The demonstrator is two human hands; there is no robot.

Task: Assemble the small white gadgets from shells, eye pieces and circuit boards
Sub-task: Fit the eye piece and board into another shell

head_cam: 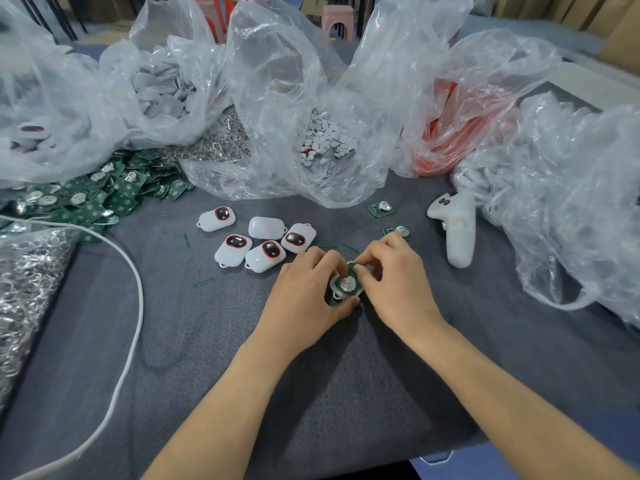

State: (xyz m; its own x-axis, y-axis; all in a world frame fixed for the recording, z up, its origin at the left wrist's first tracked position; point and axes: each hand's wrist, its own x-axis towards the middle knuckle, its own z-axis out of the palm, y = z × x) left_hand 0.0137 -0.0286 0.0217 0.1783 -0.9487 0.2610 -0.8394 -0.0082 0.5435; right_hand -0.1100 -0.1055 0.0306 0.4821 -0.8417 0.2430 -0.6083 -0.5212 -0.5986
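Several clear plastic bags (277, 98) of parts crowd the far side of the grey table (311, 393), with a heap of green circuit boards (104, 192) at their left. Near five white gadgets (266, 255), the left hand (304, 289) grips a white shell (335, 293) while the right hand (394, 282) pinches a circuit board (346, 285) lying in it.

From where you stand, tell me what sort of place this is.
Probably a small hand-assembly workshop: clear bags of bulk parts, a heap of green circuit boards, and five white gadgets laid out on the cloth-covered table.
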